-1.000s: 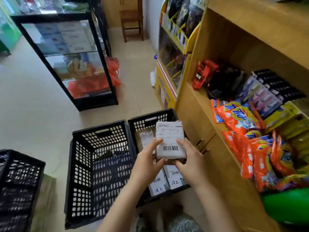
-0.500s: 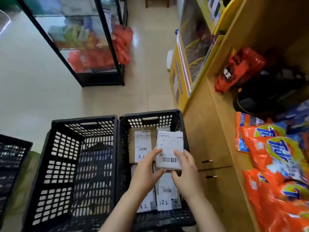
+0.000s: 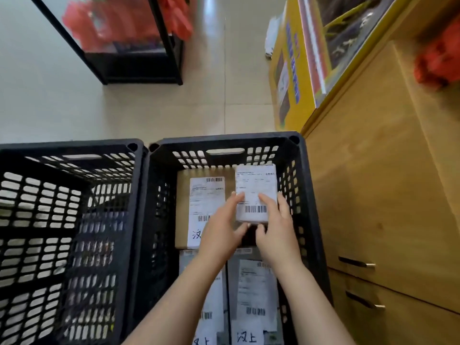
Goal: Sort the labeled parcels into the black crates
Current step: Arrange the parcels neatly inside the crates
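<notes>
**Parcel held in right crate**

Gripping a white parcel (image 3: 256, 192) with left hand (image 3: 221, 227) and right hand (image 3: 276, 235), fingers over its label, thumbs under the near edge. Holding it in the right crate (image 3: 224, 140), far right corner, just beside a brown box (image 3: 183, 207). Under the forearms, two flat packets (image 3: 256, 282). Just left, the left crate (image 3: 72, 145); right, a cabinet (image 3: 373, 170).

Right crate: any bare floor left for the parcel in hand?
One patch: the dark gap between the brown box and the right crate's right wall, under the held parcel. Near half is crowded: two labelled parcels side by side.
</notes>
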{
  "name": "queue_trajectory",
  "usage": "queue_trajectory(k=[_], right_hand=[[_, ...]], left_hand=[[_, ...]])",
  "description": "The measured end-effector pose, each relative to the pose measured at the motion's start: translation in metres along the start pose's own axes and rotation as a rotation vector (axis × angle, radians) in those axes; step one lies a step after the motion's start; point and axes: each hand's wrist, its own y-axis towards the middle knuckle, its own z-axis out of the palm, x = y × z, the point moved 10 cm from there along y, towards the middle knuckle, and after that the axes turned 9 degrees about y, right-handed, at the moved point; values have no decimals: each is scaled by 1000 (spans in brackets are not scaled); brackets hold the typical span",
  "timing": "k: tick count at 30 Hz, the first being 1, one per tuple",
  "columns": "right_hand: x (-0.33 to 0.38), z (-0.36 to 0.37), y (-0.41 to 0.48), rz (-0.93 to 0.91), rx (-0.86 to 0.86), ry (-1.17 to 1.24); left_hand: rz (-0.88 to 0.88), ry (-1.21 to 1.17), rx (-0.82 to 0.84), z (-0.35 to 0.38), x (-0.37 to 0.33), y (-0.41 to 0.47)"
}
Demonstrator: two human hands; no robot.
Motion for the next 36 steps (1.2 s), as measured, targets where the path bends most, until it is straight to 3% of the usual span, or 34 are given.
queue_trajectory(k=[12,22,30,36], right_hand=[[-35,21,57,36,55,-4],[-36,25,56,63,171,-162],[-1,11,25,57,167,-135],[67,1,-26,-12,191,-102]], left_hand=[[13,84,50,34,23,54],[19,150,70,34,19,59],[73,150,-22,-12,7,20],[54,116,-103,-75,-3,-30]])
